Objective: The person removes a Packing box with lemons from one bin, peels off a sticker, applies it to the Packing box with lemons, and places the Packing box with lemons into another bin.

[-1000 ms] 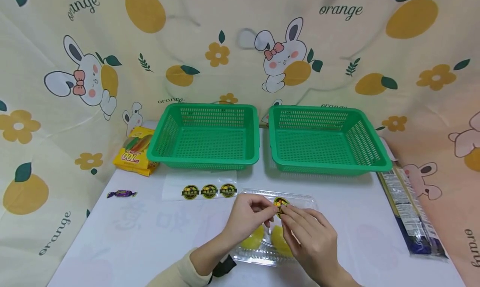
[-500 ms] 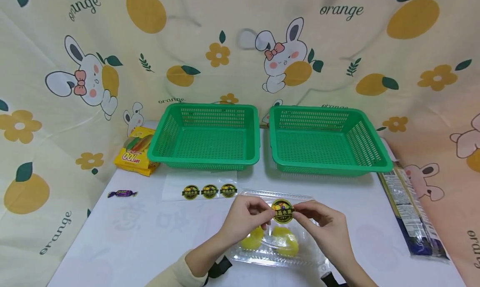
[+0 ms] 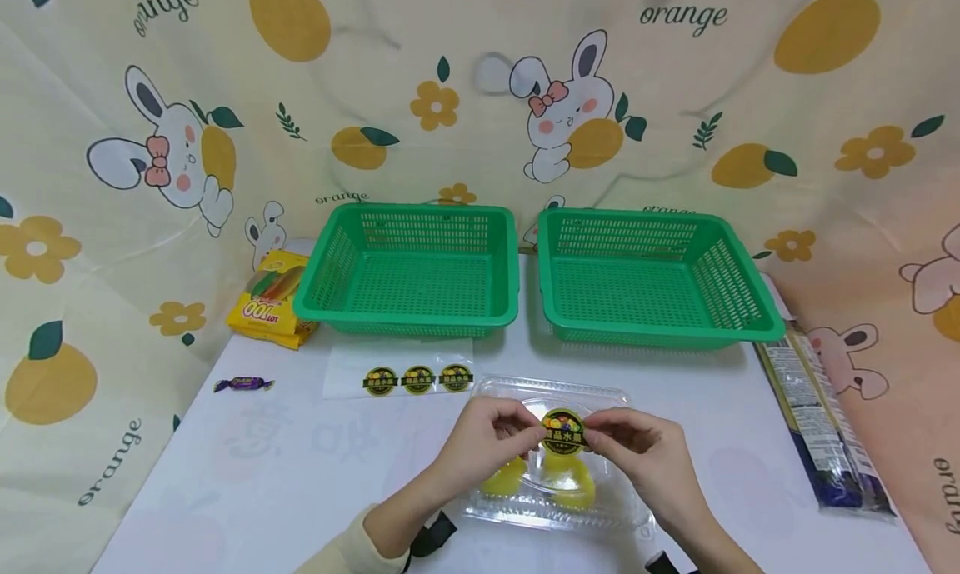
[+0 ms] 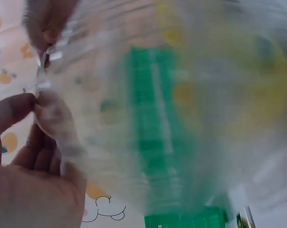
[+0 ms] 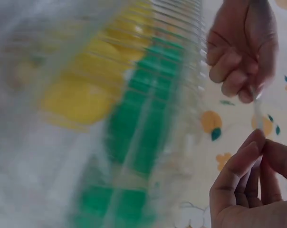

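Observation:
A round black and gold sticker [image 3: 563, 431] with fruit on it is stretched between both hands. My left hand [image 3: 491, 436] pinches its left edge between thumb and forefinger. On the opposite edge, my right hand [image 3: 645, 449] pinches it the same way. Beneath the hands lies a clear plastic box [image 3: 517, 516] with yellow fruit [image 3: 573, 484] inside. In the right wrist view the sticker [image 5: 258, 111] appears edge-on between the fingertips. The box looks blurred in both wrist views.
A backing sheet [image 3: 345, 366] with three matching stickers [image 3: 417, 379] lies left of the box. Two green baskets [image 3: 420, 317] [image 3: 652, 332] stand at the back. A yellow snack bag [image 3: 270, 303], a purple wrapped candy [image 3: 243, 384] and a flat printed package [image 3: 825, 424] lie around the sides.
My right hand has shifted from covering the sticker to pinching its right edge, so its face shows. Both hands have since lowered slightly with it towards the box.

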`<control>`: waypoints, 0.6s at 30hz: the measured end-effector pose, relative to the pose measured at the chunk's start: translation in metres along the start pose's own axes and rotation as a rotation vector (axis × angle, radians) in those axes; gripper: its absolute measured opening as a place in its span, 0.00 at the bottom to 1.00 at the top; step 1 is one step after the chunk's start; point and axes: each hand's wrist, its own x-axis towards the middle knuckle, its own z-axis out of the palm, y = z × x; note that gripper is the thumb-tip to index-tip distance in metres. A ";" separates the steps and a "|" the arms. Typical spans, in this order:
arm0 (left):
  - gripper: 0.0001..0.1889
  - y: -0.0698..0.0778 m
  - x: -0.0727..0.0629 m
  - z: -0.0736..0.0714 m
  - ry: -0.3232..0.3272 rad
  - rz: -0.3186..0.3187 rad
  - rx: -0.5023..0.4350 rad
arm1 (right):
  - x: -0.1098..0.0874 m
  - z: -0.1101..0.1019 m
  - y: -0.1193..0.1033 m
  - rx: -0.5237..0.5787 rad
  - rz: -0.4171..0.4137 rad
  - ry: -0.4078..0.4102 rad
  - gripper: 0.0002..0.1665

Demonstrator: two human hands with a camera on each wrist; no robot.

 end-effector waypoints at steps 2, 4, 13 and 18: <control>0.03 -0.003 -0.001 0.003 0.050 0.021 0.160 | -0.001 0.000 0.005 -0.024 0.024 -0.006 0.09; 0.02 -0.006 -0.002 0.005 0.097 0.048 0.317 | -0.001 0.000 0.010 -0.055 0.059 -0.014 0.09; 0.06 -0.020 -0.004 0.010 0.223 0.229 0.641 | 0.002 -0.001 0.024 -0.065 0.118 -0.047 0.10; 0.08 -0.029 -0.002 0.011 0.263 0.301 0.709 | 0.003 -0.001 0.030 -0.140 0.007 -0.063 0.09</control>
